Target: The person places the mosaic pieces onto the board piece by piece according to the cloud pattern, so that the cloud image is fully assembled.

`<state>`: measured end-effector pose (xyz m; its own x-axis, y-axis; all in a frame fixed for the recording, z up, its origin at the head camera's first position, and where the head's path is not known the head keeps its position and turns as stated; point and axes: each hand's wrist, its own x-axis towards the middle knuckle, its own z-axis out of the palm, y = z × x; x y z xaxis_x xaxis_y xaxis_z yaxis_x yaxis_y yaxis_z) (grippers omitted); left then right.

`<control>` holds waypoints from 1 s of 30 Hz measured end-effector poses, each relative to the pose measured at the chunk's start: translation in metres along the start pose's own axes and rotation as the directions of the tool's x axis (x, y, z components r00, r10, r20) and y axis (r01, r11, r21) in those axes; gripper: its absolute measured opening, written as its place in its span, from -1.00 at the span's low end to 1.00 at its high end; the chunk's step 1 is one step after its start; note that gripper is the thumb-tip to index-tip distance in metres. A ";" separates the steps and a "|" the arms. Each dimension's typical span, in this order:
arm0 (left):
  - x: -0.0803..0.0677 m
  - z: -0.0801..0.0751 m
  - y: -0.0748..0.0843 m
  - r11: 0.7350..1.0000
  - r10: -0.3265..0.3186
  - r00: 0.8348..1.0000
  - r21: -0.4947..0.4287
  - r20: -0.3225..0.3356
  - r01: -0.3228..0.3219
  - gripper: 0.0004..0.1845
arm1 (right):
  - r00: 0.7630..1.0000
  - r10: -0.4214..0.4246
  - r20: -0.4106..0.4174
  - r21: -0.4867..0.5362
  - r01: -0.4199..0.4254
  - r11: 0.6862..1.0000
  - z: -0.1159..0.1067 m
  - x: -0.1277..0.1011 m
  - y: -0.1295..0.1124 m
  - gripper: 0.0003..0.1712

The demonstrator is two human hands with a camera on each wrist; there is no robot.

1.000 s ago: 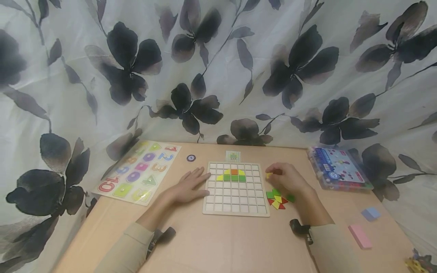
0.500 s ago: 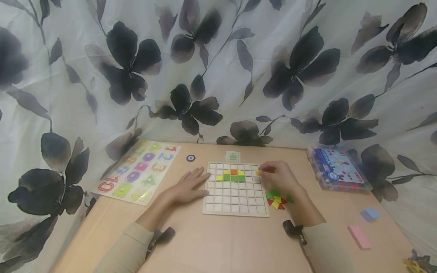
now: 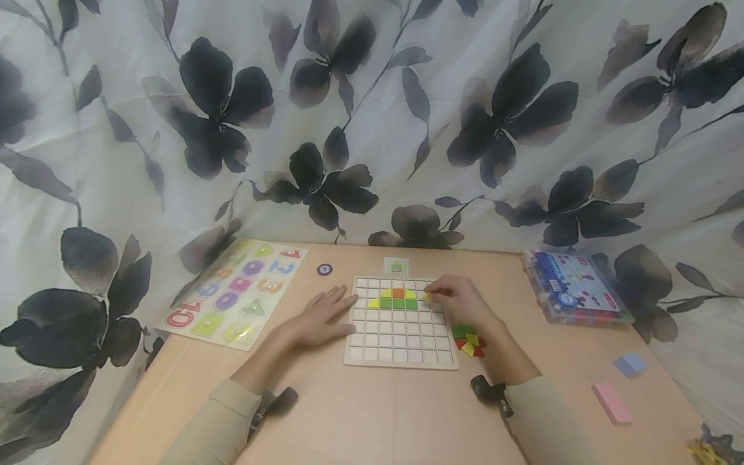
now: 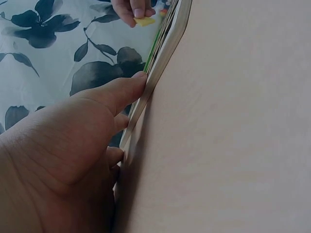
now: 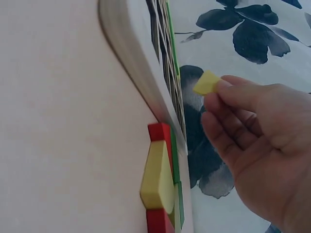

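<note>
Above the white gridded wooden board [image 3: 401,336], we see the right hand [image 3: 459,300] pinching a small yellow wooden piece [image 5: 206,82]; the left hand [image 3: 318,316], fingers straight, touches the board's edge.

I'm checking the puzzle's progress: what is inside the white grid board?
The grid board holds yellow, orange and green tiles in its upper rows. The right hand, pinching a yellow piece, covers some right-side cells.

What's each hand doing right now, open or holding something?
Left hand: open, fingers straight against the left edge of the grid board.
Right hand: pinching a yellow piece over the board.
</note>
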<state>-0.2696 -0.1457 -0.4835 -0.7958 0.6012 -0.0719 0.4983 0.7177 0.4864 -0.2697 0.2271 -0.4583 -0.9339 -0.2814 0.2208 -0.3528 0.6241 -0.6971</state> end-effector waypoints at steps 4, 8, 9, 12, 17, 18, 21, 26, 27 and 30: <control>0.000 0.001 -0.001 1.000 0.007 1.000 0.005 -0.005 -0.007 -0.17 | 0.999 -0.007 0.034 0.007 0.007 1.000 0.004 0.000 0.001 -0.77; 0.000 0.001 -0.001 1.000 0.016 1.000 -0.003 -0.010 -0.016 -0.18 | 0.998 -0.005 0.063 -0.003 0.005 1.000 0.007 0.000 0.001 -0.78; 0.000 0.000 -0.001 1.000 0.017 1.000 -0.004 -0.010 -0.017 -0.18 | 0.997 0.000 0.072 -0.003 0.000 1.000 0.007 0.000 0.000 -0.78; -0.001 0.000 -0.002 1.000 0.017 1.000 -0.001 -0.009 -0.017 -0.18 | 0.996 0.008 0.093 -0.014 -0.006 1.000 0.009 0.000 0.001 -0.77; 0.000 0.002 -0.004 1.000 0.020 1.000 0.003 -0.014 -0.020 -0.18 | 0.993 0.023 0.114 -0.026 -0.020 0.999 0.011 0.000 0.001 -0.75; 0.001 0.002 -0.005 1.000 0.022 1.000 0.002 -0.015 -0.022 -0.18 | 0.993 0.019 0.119 -0.031 -0.016 0.999 0.012 0.000 0.001 -0.74; 0.001 0.003 -0.006 1.000 0.020 1.000 0.002 -0.014 -0.020 -0.17 | 0.991 0.011 0.135 -0.045 -0.005 0.999 0.013 -0.001 0.000 -0.71; 0.000 0.003 -0.007 1.000 0.018 1.000 0.008 -0.010 -0.018 -0.17 | 0.990 -0.003 0.143 -0.070 0.013 0.997 0.014 -0.001 -0.001 -0.70; 0.000 0.003 -0.006 1.000 0.019 1.000 0.009 -0.011 -0.019 -0.17 | 0.990 -0.001 0.142 -0.073 0.012 0.997 0.014 -0.001 -0.001 -0.70; 0.000 0.003 -0.006 1.000 0.021 1.000 0.007 -0.013 -0.021 -0.17 | 0.990 0.014 0.141 -0.075 -0.003 0.997 0.014 -0.002 -0.001 -0.70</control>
<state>-0.2715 -0.1492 -0.4886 -0.7898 0.6113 -0.0502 0.5171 0.7076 0.4815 -0.2671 0.2164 -0.4679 -0.9211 -0.3727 0.1126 -0.3531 0.6777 -0.6450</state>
